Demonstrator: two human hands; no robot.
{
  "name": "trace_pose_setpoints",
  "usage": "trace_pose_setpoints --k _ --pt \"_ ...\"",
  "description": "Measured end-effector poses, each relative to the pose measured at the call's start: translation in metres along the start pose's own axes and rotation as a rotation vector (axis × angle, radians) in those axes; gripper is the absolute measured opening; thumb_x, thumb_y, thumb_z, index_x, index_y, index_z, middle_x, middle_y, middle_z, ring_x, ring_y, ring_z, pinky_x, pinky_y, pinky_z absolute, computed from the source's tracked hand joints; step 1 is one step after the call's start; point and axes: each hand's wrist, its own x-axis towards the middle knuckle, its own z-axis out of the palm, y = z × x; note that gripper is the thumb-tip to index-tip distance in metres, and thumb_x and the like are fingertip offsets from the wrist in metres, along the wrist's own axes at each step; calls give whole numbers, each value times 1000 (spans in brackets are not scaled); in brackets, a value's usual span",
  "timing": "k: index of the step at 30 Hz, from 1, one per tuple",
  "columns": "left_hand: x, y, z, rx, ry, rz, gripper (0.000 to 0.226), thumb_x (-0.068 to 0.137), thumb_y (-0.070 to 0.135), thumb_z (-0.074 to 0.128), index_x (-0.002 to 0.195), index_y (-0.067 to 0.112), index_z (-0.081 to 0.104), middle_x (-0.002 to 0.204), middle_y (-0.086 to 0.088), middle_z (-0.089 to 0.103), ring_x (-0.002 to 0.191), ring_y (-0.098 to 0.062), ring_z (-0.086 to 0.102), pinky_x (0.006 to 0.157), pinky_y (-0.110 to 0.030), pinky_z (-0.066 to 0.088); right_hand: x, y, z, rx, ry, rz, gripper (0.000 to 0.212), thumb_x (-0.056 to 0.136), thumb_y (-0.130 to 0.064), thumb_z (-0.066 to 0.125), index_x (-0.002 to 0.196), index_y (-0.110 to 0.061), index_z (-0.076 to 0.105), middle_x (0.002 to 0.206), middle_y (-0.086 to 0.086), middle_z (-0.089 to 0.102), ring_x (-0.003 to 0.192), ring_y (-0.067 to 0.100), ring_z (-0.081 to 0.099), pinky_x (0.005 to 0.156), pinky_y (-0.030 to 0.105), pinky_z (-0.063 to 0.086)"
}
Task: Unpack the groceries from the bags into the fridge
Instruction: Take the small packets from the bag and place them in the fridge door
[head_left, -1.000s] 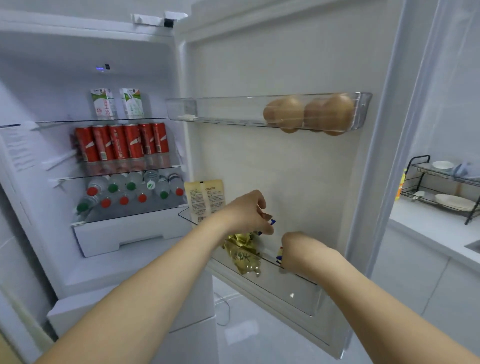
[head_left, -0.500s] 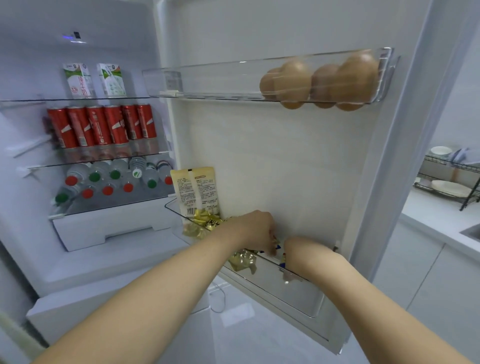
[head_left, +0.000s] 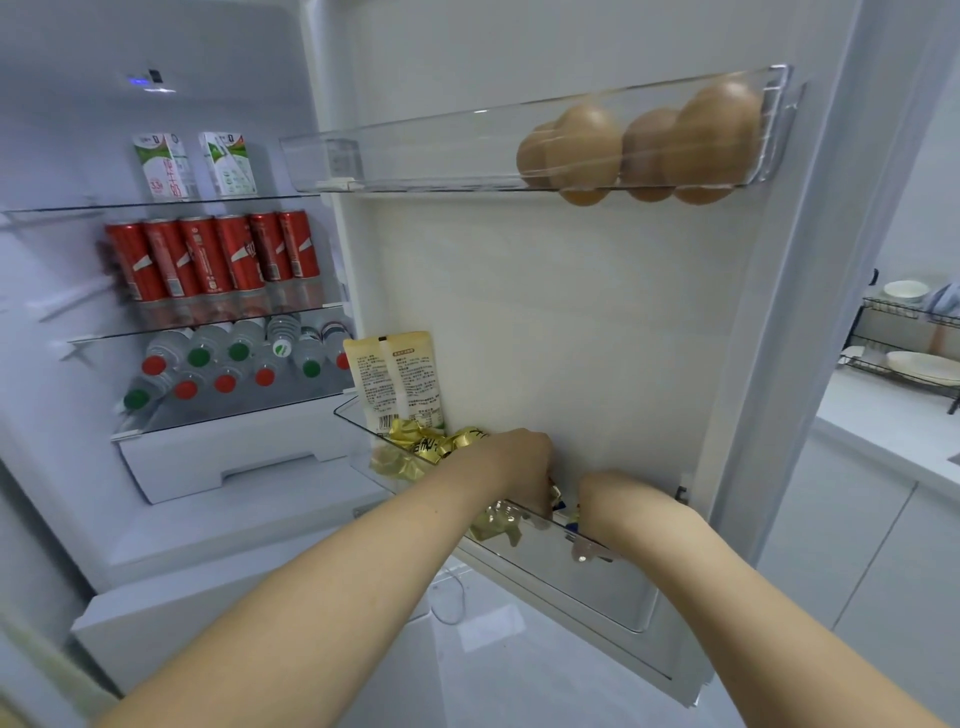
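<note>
The fridge door stands open, and both my hands reach down into its clear lower door bin (head_left: 613, 592). My left hand (head_left: 519, 467) curls its fingers round a gold-wrapped packet (head_left: 493, 522), which shows through the bin wall. More gold packets (head_left: 426, 447) lie just left of that hand. My right hand (head_left: 618, 506) dips over the rim beside it, its fingertips behind the bin wall, so I cannot tell what they hold. Two yellow pouches (head_left: 395, 379) stand upright at the bin's left end.
Several brown eggs (head_left: 644, 148) sit in the upper door bin (head_left: 415, 161). Inside the fridge are two milk cartons (head_left: 195, 163), a row of red cans (head_left: 208, 254) and lying bottles (head_left: 228, 358) above a white drawer (head_left: 234, 452). A counter with a dish rack (head_left: 914, 338) is at right.
My left hand has lowered the gold packet from above the rim into the lower door bin. My right hand stayed at the rim. The view has moved closer to the door.
</note>
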Motion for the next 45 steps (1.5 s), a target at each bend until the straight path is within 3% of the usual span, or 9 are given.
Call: trace_pose_setpoints --k 10,15,19,22,25,28,30,37,45 --pt "3 0 1 17 -34 -11 31 70 35 80 88 14 66 86 -3 70 75 -20 63 52 -23 42 2 1 0 29 -12 12 32 84 -19 71 69 -13 43 72 1 45 85 20 49 73 28 43" --pt "-5 -6 -9 -52 -49 -18 24 71 33 80 83 19 64 87 -1 69 78 -19 64 59 -24 46 -5 0 -4 33 -2 -14 27 83 -21 70 107 -9 62 88 4 53 87 24 54 71 26 45" --pt "-20 -12 -19 -120 -23 -32 22 78 32 76 91 17 68 95 -1 69 86 -19 63 66 -26 48 -18 -3 -13 6 87 -39 7 87 -13 58 85 -12 51 74 1 47 80 23 52 62 23 40" --pt "-33 -20 -25 -143 16 -56 31 85 37 65 97 8 68 99 -5 69 90 -23 64 71 -29 48 -29 -5 -25 25 141 -22 19 90 -10 53 73 -11 44 71 2 43 71 21 50 58 24 39" --pt "-50 -23 -27 -149 116 -80 32 92 40 56 98 9 64 103 -7 64 91 -21 57 79 -33 45 -41 -6 -33 49 226 -56 10 93 -16 54 86 -11 49 73 2 41 77 23 51 62 24 40" --pt "-72 -19 -30 -131 204 -158 47 97 42 49 138 19 51 141 -1 52 127 -22 49 102 -34 40 -53 -6 -38 94 278 -132 13 94 -19 53 91 -10 45 77 3 39 80 24 49 57 24 37" --pt "-87 -12 -30 -130 270 -204 53 98 43 48 146 21 42 149 -2 44 135 -21 43 107 -32 35 -64 -4 -42 112 305 -212 12 96 -21 51 96 -10 48 87 5 43 83 24 47 62 26 38" --pt "-132 17 -34 -153 393 -360 37 95 39 49 119 14 61 122 -11 64 113 -30 58 93 -42 49 -98 17 -50 179 433 -409 19 95 -26 50 89 -9 43 93 6 43 82 25 48 66 29 37" --pt "-161 61 -34 -125 522 -374 43 98 30 53 138 13 53 145 -6 50 134 -21 46 107 -28 35 -130 49 -61 180 572 -581 39 97 -27 48 129 -6 49 128 11 51 114 29 53 92 35 44"
